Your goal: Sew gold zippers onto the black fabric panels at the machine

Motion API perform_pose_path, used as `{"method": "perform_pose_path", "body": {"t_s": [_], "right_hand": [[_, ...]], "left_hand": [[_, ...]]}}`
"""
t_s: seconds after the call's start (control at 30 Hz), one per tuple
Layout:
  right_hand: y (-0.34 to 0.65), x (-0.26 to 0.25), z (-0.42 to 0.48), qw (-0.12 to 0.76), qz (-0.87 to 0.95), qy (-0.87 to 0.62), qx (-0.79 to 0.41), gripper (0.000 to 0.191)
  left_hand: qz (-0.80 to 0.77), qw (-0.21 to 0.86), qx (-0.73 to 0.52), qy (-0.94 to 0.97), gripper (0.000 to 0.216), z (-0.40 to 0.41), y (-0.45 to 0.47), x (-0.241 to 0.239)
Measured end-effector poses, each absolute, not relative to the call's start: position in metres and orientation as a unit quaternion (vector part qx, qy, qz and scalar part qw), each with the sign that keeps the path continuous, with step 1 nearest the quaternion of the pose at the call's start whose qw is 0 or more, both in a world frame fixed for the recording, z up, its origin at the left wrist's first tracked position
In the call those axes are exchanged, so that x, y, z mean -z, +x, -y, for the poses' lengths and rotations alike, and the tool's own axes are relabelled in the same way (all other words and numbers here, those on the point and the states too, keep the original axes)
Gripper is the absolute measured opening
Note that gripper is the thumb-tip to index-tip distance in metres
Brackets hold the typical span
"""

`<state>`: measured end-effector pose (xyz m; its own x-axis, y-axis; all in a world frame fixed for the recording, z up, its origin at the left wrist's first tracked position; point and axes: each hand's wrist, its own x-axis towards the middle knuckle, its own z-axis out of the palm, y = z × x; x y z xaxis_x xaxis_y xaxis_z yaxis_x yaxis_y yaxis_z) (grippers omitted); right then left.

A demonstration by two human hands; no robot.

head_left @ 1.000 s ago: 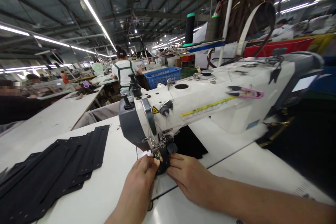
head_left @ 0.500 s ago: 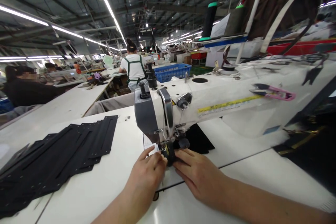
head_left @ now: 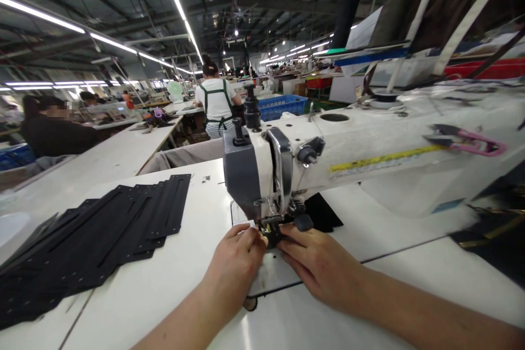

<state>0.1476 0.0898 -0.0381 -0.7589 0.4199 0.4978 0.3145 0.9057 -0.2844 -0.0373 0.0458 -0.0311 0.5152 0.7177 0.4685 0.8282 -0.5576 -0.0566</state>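
A white sewing machine (head_left: 262,175) stands before me, its needle area low in the middle. Under its presser foot is a small black piece (head_left: 272,238) with a yellowish mark near it; its kind is hard to make out. My left hand (head_left: 238,257) pinches the left edge of this piece, fingers curled together beside a small white part. From the other side my right hand (head_left: 318,260) presses closed fingers against the right edge, thumb tucked beneath. Both hands rest close to the machine bed (head_left: 270,276). The needle tip is hidden.
Overlapping black flat panels (head_left: 110,229) lie on the table at left. More black fabric (head_left: 322,213) sits behind the needle. Pink-handled thread snips (head_left: 467,139) and a yellow tape measure (head_left: 385,158) are on the machine arm. A person (head_left: 215,98) stands ahead near a blue crate (head_left: 283,106).
The view has shifted, so the machine appears farther right and the panels slightly higher. Both hands stay at the black piece; my left forefinger, raised before, now lies lower.
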Motion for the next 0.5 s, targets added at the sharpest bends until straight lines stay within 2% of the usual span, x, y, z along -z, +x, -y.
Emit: {"method": "perform_pose_path", "body": {"t_s": [0.5], "right_hand": [[0.1448,0.04,-0.0902,0.305,0.929,-0.194,-0.074,0.021]], "left_hand": [[0.446,0.119,0.191,-0.866,0.009,-0.0459,-0.0429,0.0289]]}}
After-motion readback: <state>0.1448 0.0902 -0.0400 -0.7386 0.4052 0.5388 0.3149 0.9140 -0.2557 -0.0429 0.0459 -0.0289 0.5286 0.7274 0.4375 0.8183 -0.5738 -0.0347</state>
